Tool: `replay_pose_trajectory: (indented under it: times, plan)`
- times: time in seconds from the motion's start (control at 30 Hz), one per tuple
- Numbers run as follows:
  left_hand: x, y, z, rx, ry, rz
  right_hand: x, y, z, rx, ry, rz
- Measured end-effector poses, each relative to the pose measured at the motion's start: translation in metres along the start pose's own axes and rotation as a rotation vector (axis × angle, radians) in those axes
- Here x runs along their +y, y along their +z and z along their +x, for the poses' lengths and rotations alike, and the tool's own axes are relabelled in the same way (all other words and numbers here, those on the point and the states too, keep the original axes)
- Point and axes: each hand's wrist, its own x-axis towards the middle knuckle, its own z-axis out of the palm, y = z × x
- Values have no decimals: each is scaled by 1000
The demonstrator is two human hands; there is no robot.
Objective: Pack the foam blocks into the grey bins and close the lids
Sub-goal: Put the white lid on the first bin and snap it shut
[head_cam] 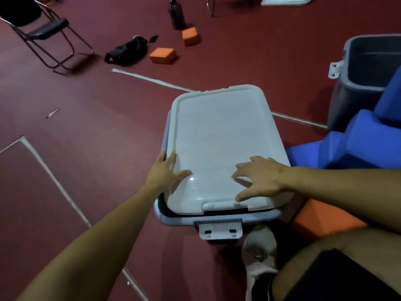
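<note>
1. Head view: a grey bin (217, 218) stands on the dark red floor (86, 127) directly in front of the person, with a pale lid (219, 140) lying over its top.
2. The lid sits slightly askew; at the near edge a dark gap shows between the lid and the bin's rim, and the white latch (220, 230) hangs down from the near wall, unfastened.
3. The left hand (167, 172) lies with fingers spread at the lid's near left edge, gripping nothing; whether the fingers curl over the rim is hard to tell.
4. The right hand (259, 177) rests flat and spread on the near right part of the lid, also closed on nothing.
5. A second grey bin (355, 83) stands open at the far right, with a white latch on its left wall.
6. Blue foam blocks (364, 144) are piled between the two bins, just beside the lidded one.
7. An orange foam block (325, 220) lies near the person's leg, partly under the right forearm.
8. Two more orange blocks (162, 54) (190, 36) lie well apart from the bins, near a black bag (125, 52), a dark bottle (176, 14) and a folding chair (43, 31).
</note>
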Motion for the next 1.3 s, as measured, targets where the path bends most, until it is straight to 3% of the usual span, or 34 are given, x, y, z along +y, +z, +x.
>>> replay_pose_trajectory:
  times: [0.2,0.47,0.7,0.9,1.1,1.3]
  plan:
    - [0,3,10,111,-73,-125,9,1,9,26,78,24]
    - [14,14,16,13,-258,-151,46,-5,4,97,82,78]
    - [1,-3,10,134,-267,-405,28,-7,6,87,18,39]
    - [-22,-9,-21,203,-268,-413,5,-6,8,-22,-102,-89]
    - [-19,0,-39,141,-84,-231,-5,-10,7,-82,-103,-164]
    - [-24,8,-56,82,-106,-131,-16,-11,-2,-154,-101,-180]
